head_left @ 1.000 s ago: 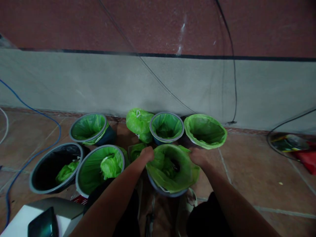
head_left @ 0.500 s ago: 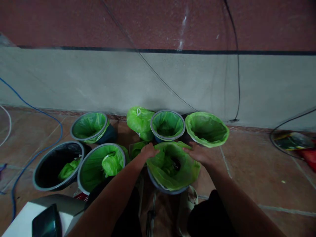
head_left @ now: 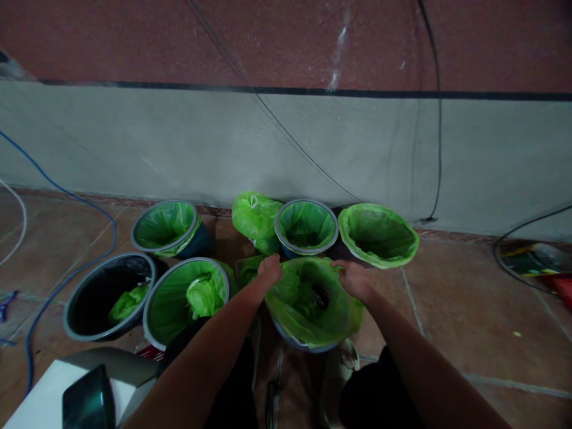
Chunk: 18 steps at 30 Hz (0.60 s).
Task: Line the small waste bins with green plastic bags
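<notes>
- Fingers of the left hand [head_left: 270,270] bend down at the left edge of a translucent green plastic liner [head_left: 339,322]; whether they grip it cannot be told.
- Wrapped by that liner, a round blue-grey plastic bin [head_left: 289,339] is between the two hands; its mouth faces up, its long axis roughly upright, its base hidden.
- Slightly bent fingers of the right hand [head_left: 353,279] point leftward at the liner's far right edge; how tightly they close cannot be told.
- Rightmost, an oval-mouthed, green-lined bin [head_left: 382,263] stands near the wall, opening upward.
</notes>
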Motion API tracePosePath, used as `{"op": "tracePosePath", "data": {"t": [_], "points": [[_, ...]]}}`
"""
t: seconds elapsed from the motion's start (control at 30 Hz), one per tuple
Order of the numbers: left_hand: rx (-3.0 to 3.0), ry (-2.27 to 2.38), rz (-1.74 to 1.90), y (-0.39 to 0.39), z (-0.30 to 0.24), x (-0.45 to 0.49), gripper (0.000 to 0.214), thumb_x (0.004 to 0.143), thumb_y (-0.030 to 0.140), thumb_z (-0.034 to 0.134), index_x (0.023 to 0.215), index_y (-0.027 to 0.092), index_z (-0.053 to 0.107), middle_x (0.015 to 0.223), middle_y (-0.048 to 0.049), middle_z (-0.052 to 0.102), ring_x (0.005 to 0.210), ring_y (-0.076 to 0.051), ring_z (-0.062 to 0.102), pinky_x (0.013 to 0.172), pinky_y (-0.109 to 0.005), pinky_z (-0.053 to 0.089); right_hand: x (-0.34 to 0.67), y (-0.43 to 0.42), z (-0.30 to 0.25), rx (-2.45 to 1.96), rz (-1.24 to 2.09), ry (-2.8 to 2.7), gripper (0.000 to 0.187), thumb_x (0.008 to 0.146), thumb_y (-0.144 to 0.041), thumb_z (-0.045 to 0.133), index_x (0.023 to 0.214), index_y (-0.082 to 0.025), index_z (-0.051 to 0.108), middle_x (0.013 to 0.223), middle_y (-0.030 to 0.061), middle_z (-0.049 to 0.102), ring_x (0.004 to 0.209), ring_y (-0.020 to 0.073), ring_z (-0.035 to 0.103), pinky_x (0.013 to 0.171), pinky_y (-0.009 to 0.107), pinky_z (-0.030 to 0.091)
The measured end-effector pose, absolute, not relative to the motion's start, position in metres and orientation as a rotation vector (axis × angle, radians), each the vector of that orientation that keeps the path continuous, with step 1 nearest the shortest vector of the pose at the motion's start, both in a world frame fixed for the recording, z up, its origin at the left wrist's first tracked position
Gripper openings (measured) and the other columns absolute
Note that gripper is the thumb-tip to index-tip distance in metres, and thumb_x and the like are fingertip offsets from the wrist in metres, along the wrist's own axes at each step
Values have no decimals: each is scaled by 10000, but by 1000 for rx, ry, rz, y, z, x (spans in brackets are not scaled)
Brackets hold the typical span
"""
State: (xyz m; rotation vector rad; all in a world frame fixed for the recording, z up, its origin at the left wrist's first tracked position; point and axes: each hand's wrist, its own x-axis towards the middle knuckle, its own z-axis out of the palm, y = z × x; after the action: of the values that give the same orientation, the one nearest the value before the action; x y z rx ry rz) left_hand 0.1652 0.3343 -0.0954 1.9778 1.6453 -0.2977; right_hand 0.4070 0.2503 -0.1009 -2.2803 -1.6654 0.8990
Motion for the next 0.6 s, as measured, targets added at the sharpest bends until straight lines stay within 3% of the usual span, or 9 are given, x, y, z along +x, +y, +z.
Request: {"op": "tracePosePath", "data": {"t": [0.27, 0.33, 0.4, 0.5, 0.6], "points": [[1952, 1753, -130, 340, -73, 163, 413, 823, 106, 532, 1192, 205, 690, 1230, -89, 699, 1145, -229, 637, 955, -276, 476, 406, 251, -87, -2321, 763, -1525, 391, 866, -121, 417, 1106, -148, 724, 1013, 122, 739, 934, 282, 685, 900, 381, 494], [1945, 1776, -129, 342, -65, 162, 390, 814, 112, 538, 1149, 206, 713, 1198, -83, 713, 1125, -223, 646, 927, -260, 482, 410, 252, -90, -2309, 753, -1497, 381, 834, -113, 438, 1097, -134, 712, 1025, 125, 735, 953, 289, 684, 907, 387, 495], [1957, 1766, -140, 345, -60, 161, 359, 808, 122, 545, 1103, 204, 733, 1162, -78, 726, 1110, -213, 652, 905, -241, 483, 414, 252, -95, -2289, 743, -1485, 433, 808, -130, 490, 1209, -104, 650, 1118, 145, 714, 1016, 298, 673, 933, 388, 488], [1979, 1699, -170, 347, -57, 159, 340, 799, 136, 554, 1078, 189, 741, 1112, -80, 739, 1074, -204, 662, 881, -230, 485, 416, 252, -102, -2313, 747, -1460, 641, 805, -268, 607, 1394, -49, 486, 1252, 201, 652, 1109, 310, 640, 951, 380, 479], [1977, 1590, -230, 347, -61, 157, 328, 792, 169, 569, 1073, 167, 739, 1065, -84, 748, 1002, -210, 677, 829, -244, 501, 413, 251, -103, -2361, 837, -1558, 556, 829, -407, 616, 1278, -80, 607, 1191, 183, 685, 1071, 299, 655, 882, 341, 487]]}}
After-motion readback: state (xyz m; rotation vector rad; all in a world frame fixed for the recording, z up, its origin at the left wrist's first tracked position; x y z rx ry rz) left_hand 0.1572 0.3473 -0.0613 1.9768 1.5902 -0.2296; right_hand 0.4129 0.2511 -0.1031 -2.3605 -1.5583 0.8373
